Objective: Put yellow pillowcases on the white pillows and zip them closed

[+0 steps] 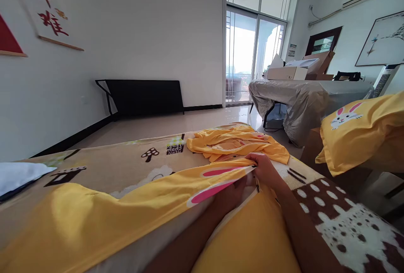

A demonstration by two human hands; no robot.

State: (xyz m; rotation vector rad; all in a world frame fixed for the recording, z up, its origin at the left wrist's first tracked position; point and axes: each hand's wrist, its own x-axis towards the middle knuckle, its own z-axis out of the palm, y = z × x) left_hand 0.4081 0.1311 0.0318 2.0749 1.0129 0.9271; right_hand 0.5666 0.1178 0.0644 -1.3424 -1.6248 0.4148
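A yellow pillowcase [151,197] with pink-and-white rabbit ears printed on it stretches across the near side of the bed. My right hand [263,171] is closed on a gathered part of it, thumb and fingers pinching the cloth. My left hand [232,193] reaches in under the raised fabric beside it, where its fingers are hidden by the cloth. Between and below my forearms lies another yellow part of the fabric [249,239]. Pale material [142,237] shows beneath the lifted edge; whether it is a pillow or lining I cannot tell.
Crumpled yellow cloth [233,140] lies farther back on the patterned blanket [126,157]. A yellow rabbit pillow [362,127] rests on a box at right. Something white [22,176] lies at left. Behind stand a plastic-covered table [290,96] with boxes and a black panel [145,98].
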